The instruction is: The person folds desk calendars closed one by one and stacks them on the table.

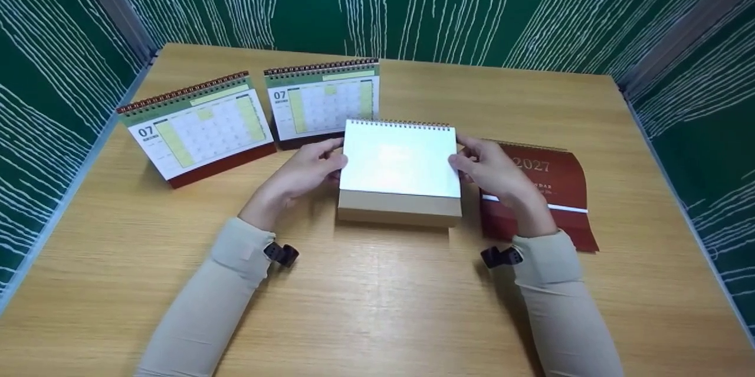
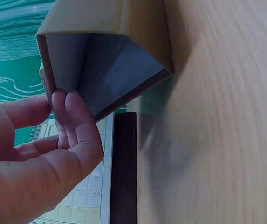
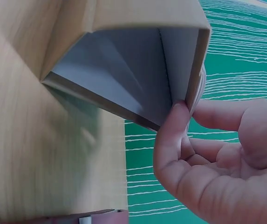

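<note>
Upright on the table stands a spiral-bound desk calendar [image 1: 399, 159] with a glaring white page and a tan cardboard stand [image 1: 398, 209]. My left hand [image 1: 309, 167] pinches its left side, thumb on the page and fingers behind. On the opposite side, my right hand [image 1: 494, 171] grips the matching edge. Both wrist views look into the stand's hollow triangular ends, where fingertips of the left hand [image 2: 63, 163] and the right hand [image 3: 212, 163] reach inside the panel.
Two desk calendars showing "07", one at the left [image 1: 203, 129] and one further back [image 1: 324, 102], stand on the wooden table [image 1: 377, 306]. A dark red 2027 calendar [image 1: 566, 188] with a white band lies partly under my right forearm. Green panels [image 1: 401, 5] border the table.
</note>
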A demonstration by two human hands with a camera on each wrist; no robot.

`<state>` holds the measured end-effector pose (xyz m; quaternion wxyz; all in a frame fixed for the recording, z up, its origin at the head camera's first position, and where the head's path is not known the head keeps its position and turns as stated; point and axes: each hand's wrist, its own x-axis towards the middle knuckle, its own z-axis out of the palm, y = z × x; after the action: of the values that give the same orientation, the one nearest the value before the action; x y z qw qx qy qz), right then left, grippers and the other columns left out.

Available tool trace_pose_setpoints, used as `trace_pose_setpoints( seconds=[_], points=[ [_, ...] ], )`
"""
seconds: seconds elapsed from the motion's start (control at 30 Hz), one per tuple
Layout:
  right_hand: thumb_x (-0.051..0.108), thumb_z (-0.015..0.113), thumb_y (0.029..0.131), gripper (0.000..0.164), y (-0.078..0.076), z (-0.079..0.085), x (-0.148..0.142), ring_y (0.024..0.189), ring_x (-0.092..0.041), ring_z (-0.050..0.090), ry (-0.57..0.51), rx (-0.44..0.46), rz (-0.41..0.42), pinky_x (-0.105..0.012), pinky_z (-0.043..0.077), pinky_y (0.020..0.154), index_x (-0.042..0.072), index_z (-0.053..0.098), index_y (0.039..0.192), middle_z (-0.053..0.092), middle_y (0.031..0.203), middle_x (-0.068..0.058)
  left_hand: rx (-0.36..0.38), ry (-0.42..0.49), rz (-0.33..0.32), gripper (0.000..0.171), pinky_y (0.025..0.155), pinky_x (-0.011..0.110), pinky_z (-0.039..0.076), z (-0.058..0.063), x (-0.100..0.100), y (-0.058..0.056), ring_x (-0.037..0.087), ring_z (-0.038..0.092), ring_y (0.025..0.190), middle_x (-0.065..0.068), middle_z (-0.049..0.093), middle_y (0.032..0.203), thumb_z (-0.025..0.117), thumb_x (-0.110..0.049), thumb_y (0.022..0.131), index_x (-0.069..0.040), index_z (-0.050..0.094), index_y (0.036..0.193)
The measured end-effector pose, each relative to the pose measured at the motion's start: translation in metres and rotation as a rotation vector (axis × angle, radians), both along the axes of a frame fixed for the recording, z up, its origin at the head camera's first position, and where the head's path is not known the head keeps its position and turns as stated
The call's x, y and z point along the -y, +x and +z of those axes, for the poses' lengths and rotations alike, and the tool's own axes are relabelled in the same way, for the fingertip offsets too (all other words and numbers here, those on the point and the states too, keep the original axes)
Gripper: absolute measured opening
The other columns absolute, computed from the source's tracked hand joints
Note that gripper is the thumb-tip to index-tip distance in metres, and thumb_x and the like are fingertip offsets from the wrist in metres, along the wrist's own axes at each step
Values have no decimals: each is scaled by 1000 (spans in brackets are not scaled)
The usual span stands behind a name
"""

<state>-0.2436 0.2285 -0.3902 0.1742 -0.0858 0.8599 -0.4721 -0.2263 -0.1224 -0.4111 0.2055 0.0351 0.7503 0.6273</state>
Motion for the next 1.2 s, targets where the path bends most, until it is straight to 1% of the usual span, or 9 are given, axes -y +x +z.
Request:
trace_pose_setpoints(
  seconds=[0.1, 0.2, 0.27, 0.37, 0.53, 0.77, 0.93, 1.03, 1.2],
  points=[
    [22, 57, 111, 64, -1, -2, 0, 94, -25, 57, 5, -5, -1, -30, 56, 77, 11, 31, 168, 54, 117, -15, -2, 3, 0, 58, 105, 44, 53, -1, -3, -1, 27, 64, 113, 15, 61, 130, 52, -19, 112, -8, 35, 166],
    [21, 56, 111, 61, -2, -4, -1, 93, -26, 58, 15, -14, -3, -32, 56, 78, 11, 34, 167, 54, 116, -16, 2, 12, 5, 57, 105, 44, 53, -2, -5, -2, 25, 64, 113, 14, 61, 127, 51, -18, 112, -7, 35, 166],
    [21, 55, 111, 60, -3, -6, 0, 92, -26, 58, 25, -22, -1, -31, 55, 76, 12, 36, 166, 55, 115, -16, 8, 15, 10, 58, 105, 43, 52, -3, -5, -2, 24, 64, 114, 14, 60, 125, 50, -17, 112, -6, 34, 166],
    [21, 55, 111, 59, -5, -9, 1, 91, -25, 58, 34, -27, -5, -31, 53, 73, 12, 36, 167, 56, 115, -16, 20, 14, 17, 59, 106, 42, 52, -5, -5, -3, 25, 63, 115, 14, 60, 126, 50, -17, 112, -6, 33, 166],
    [22, 53, 112, 59, -6, -12, 5, 91, -25, 57, 41, -26, -10, -30, 50, 69, 11, 35, 167, 57, 117, -16, 39, 7, 22, 60, 107, 41, 51, -9, -4, -4, 25, 62, 119, 14, 59, 132, 50, -18, 112, -8, 31, 168],
    [20, 54, 111, 58, -8, -15, 7, 91, -27, 58, 76, -51, 2, -32, 51, 70, 9, 38, 165, 58, 118, -18, 8, -31, 20, 62, 105, 39, 51, -13, -5, -5, 25, 60, 118, 13, 57, 128, 52, -18, 110, -8, 31, 167],
    [18, 56, 110, 57, -9, -18, 9, 97, -27, 59, 84, -70, 20, -36, 56, 77, 7, 40, 164, 59, 121, -20, -10, -30, 16, 64, 104, 38, 49, -15, -6, -5, 24, 56, 119, 13, 55, 127, 52, -17, 108, -6, 31, 167],
    [16, 56, 110, 57, -9, -20, 9, 100, -27, 60, 90, -89, 32, -38, 58, 80, 5, 41, 163, 60, 122, -21, -23, -43, 10, 65, 101, 36, 46, -16, -5, -5, 24, 52, 119, 12, 53, 125, 53, -17, 107, -6, 31, 167],
    [13, 56, 110, 59, -9, -23, 10, 99, -27, 59, 62, -87, 41, -38, 58, 82, 4, 37, 164, 60, 119, -23, -27, -80, 4, 67, 86, 32, 41, -17, -4, -3, 22, 48, 112, 9, 50, 121, 54, -18, 106, -8, 31, 168]
  ],
)
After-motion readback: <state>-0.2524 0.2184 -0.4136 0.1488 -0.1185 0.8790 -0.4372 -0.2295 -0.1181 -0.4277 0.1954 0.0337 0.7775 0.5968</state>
